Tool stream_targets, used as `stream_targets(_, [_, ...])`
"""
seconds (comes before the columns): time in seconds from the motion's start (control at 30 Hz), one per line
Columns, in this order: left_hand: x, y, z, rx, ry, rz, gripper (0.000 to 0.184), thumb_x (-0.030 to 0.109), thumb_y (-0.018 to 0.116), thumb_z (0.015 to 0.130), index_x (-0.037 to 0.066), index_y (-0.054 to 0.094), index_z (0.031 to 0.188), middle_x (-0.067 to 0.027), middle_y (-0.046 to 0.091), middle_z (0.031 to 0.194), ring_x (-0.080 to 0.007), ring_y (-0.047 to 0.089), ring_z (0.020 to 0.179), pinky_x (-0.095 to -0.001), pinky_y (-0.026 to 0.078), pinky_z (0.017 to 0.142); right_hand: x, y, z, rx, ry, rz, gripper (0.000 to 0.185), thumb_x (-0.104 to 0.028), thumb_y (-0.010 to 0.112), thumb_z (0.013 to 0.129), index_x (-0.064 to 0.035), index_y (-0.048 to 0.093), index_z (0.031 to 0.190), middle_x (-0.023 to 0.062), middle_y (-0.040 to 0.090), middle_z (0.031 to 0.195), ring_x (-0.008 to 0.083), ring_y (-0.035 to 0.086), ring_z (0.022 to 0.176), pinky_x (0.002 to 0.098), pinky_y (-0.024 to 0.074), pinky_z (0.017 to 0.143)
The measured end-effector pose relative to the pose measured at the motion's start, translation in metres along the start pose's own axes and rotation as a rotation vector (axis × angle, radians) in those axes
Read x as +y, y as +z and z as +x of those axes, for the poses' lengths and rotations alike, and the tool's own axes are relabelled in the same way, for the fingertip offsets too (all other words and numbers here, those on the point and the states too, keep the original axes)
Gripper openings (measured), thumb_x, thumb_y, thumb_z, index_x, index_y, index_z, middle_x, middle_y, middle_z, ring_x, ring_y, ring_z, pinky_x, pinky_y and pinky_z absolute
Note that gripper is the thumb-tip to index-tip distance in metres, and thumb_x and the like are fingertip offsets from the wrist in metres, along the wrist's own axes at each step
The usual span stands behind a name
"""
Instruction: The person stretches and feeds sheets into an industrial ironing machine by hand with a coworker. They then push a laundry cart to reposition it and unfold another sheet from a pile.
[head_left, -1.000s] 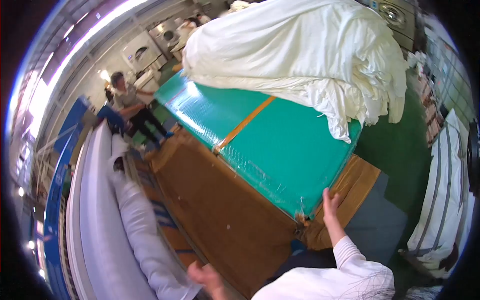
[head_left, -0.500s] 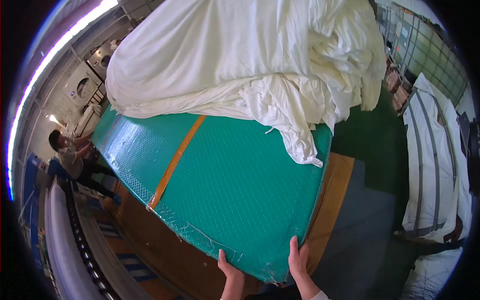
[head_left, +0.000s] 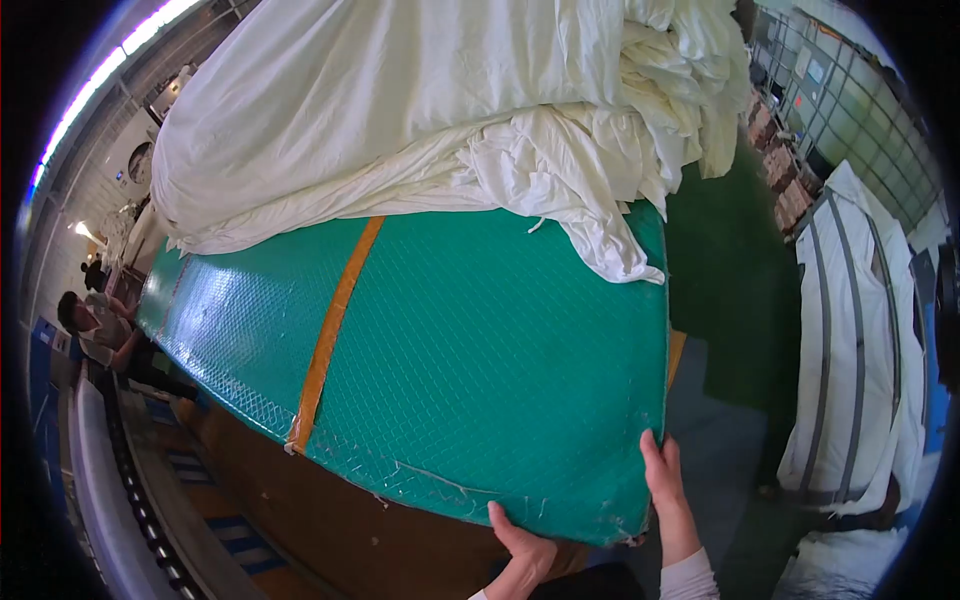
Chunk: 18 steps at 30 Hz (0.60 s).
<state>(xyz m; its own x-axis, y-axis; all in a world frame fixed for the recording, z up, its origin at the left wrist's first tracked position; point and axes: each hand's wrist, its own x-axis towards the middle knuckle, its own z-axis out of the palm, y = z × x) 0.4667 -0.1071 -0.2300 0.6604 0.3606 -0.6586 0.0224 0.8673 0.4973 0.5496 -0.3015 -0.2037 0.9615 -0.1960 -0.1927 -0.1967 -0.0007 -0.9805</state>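
Observation:
A large green table top (head_left: 480,350), covered in diamond-patterned plastic and crossed by a strip of brown tape (head_left: 338,330), stretches away in front of me. My left hand (head_left: 525,548) grips its near edge, thumb on top, the other fingers hidden beneath. Around the near right corner, my right hand (head_left: 664,478) holds the side edge with the thumb upward. A big heap of white cloth (head_left: 400,110) lies across the far part. One loose end of it hangs toward the right edge.
Another person (head_left: 100,335) stands at the table's far left end. A long machine with a pale roller (head_left: 100,480) runs along the left. White bundles with grey straps (head_left: 850,340) stand at right, near a caged tank (head_left: 850,110). Brown flooring (head_left: 350,520) shows below the table.
The near corner of the table and both my hands have shifted right in view. The table now covers most of the brown board at right. The other person appears farther left.

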Motion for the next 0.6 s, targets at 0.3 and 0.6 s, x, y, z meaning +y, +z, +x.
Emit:
stream_targets(0.3, [-0.136, 0.073, 0.013, -0.213, 0.022, -0.118, 0.074, 0.058, 0.054, 0.081, 0.014, 0.032, 0.136, -0.0066, 0.038, 0.136, -0.0285, 0.040, 0.120, -0.0503, 0.037, 0.095, 0.012, -0.105, 0.144, 0.250, -0.518, -0.852, 0.068, -0.051, 0.052, 0.084, 0.0007, 0.042, 0.127, 0.0235, 0.059, 0.109, 0.0379, 0.056, 0.103, 0.0429, 0.0437, 0.087])
stream_targets(0.6, [-0.143, 0.085, 0.031, -0.927, 0.418, 1.083, 0.037, 0.037, 0.056, 0.089, 0.001, 0.057, 0.096, -0.0065, 0.062, 0.079, -0.0176, 0.063, 0.077, -0.0280, 0.046, 0.056, 0.107, -0.275, -0.047, 0.140, -0.724, -0.723, 0.020, -0.014, 0.048, 0.093, -0.0027, 0.058, 0.106, 0.0133, 0.062, 0.081, 0.0204, 0.061, 0.067, 0.0293, 0.0462, 0.062])
